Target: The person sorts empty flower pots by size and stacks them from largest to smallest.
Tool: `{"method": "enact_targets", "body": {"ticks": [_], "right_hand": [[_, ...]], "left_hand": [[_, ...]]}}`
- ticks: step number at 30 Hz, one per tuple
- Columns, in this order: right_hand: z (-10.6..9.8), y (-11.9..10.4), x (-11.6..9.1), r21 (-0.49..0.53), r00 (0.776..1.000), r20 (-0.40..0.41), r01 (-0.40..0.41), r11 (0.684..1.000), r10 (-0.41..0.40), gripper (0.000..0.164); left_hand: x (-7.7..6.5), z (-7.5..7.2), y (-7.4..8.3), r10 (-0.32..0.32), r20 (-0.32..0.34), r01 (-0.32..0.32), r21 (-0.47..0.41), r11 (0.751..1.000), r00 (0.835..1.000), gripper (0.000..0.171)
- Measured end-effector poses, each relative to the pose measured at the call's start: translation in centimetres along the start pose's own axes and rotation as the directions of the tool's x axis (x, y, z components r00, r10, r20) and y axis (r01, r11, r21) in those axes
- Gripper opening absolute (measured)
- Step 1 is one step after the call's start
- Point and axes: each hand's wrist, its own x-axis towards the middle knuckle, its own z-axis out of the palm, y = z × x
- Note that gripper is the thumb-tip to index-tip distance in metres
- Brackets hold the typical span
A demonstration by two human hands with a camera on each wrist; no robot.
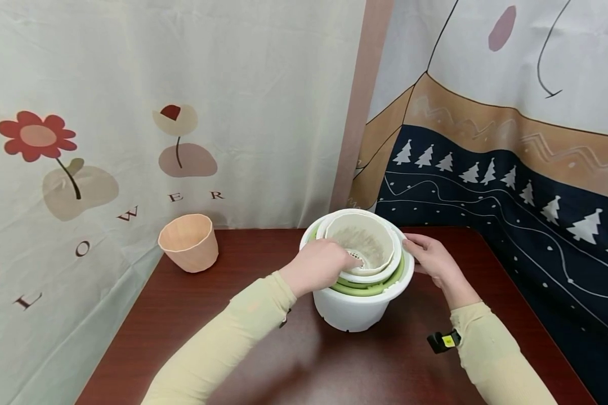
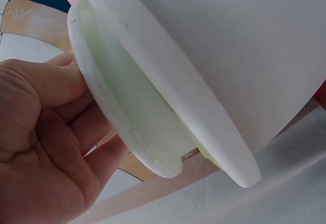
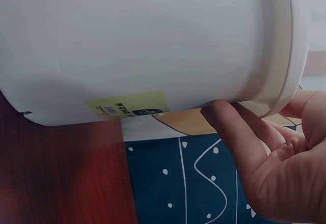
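Note:
A large white flower pot [image 1: 352, 312] stands on the table with smaller pots nested in it. Green rims [image 1: 370, 289] show inside it, and a white inner pot [image 1: 362, 239] with a drainage grid at its bottom sits at the centre. My left hand [image 1: 320, 267] grips the near-left rim of the inner pot, thumb reaching inside. In the left wrist view, the fingers curl about that pale rim [image 2: 130, 132]. My right hand [image 1: 434, 261] holds the large pot's right rim, thumb on top. Its fingers are under the rim in the right wrist view, near a yellow label [image 3: 130, 104].
A peach-coloured faceted pot [image 1: 197, 256] stands at the table's far left corner. The dark red wooden table [image 1: 263, 349] backs onto a pale flower-print curtain [image 1: 263, 112] and, at right, a navy tree-print curtain [image 1: 517, 219].

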Motion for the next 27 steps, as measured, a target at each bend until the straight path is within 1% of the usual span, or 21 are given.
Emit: {"method": "enact_targets", "body": {"ticks": [2, 5, 9, 12, 15, 18, 22, 25, 27], "right_hand": [[0.0, 0.0, 0.0, -0.001, 1.0, 0.0, -0.003, 1.0, 0.003, 0.056], [0.0, 0.1, 0.0, -0.004, 1.0, -0.002, -0.005, 1.0, 0.005, 0.056], [0.1, 0.0, 0.0, 0.007, 1.0, -0.002, -0.005, 1.0, 0.005, 0.057], [0.1, 0.0, 0.1, 0.021, 1.0, -0.002, -0.004, 1.0, 0.004, 0.057], [0.0, 0.0, 0.1, 0.025, 1.0, -0.003, -0.002, 1.0, 0.002, 0.057], [0.0, 0.1, 0.1, 0.017, 1.0, -0.002, 0.0, 1.0, 0.0, 0.057], [0.0, 0.1, 0.2, 0.012, 1.0, 0.001, 0.001, 1.0, -0.001, 0.057], [0.0, 0.1, 0.2, 0.013, 1.0, 0.001, 0.002, 1.0, -0.002, 0.057], [0.0, 0.2, 0.2, 0.016, 1.0, 0.002, 0.004, 1.0, -0.004, 0.057]], "left_hand": [[-0.3, -0.2, -0.3, 0.015, -0.04, -0.016, -0.025, 1.0, 0.999, 0.035], [-0.9, -0.6, -0.9, 0.024, -0.133, -0.033, -0.066, 0.997, 0.991, 0.032], [-2.0, -1.3, -1.8, 0.018, -0.271, -0.052, -0.119, 0.992, 0.962, 0.028], [-2.7, -1.6, -2.4, 0.013, -0.335, -0.059, -0.129, 0.99, 0.942, 0.03], [-3.3, -1.6, -3.0, -0.02, -0.368, -0.032, -0.136, 0.99, 0.93, 0.032], [-4.0, -1.5, -3.4, -0.071, -0.389, 0.012, -0.151, 0.988, 0.919, 0.036], [-4.6, -1.2, -3.8, -0.134, -0.409, 0.06, -0.189, 0.98, 0.903, 0.039], [-5.1, -0.8, -4.2, -0.18, -0.416, 0.092, -0.223, 0.971, 0.891, 0.046], [-5.4, -0.6, -4.4, -0.205, -0.421, 0.116, -0.227, 0.967, 0.884, 0.05]]}}
